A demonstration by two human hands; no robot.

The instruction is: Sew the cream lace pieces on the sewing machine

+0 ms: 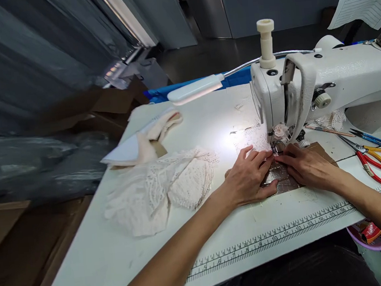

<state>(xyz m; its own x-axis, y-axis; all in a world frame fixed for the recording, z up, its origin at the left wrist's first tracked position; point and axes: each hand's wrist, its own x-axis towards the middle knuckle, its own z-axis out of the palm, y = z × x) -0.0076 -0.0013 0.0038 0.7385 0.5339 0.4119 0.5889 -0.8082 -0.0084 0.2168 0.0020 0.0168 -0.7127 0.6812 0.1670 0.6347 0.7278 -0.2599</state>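
A white sewing machine (334, 74) stands at the right, with its presser foot (276, 148) low over the table. My left hand (251, 173) lies just left of the foot, fingers stretched out and thumb apart, pressing on white lace fabric (255, 142). On the other side, my right hand (307, 164) has bent fingers with the tips at the front of the foot, closed on the lace edge, which they partly hide. Beneath both hands is a shiny brown-silver plate (285, 180). A small pale fabric rose (280, 130) sits on the machine head above the foot.
A heap of white lace pieces (168, 189) lies left of my hands, with folded pale fabric (144, 142) behind it. Red-and-yellow-handled scissors (375, 162) and blue thread snips (372, 137) lie right. A lamp (195, 89) lights the table; a printed ruler (272, 240) runs along its front edge.
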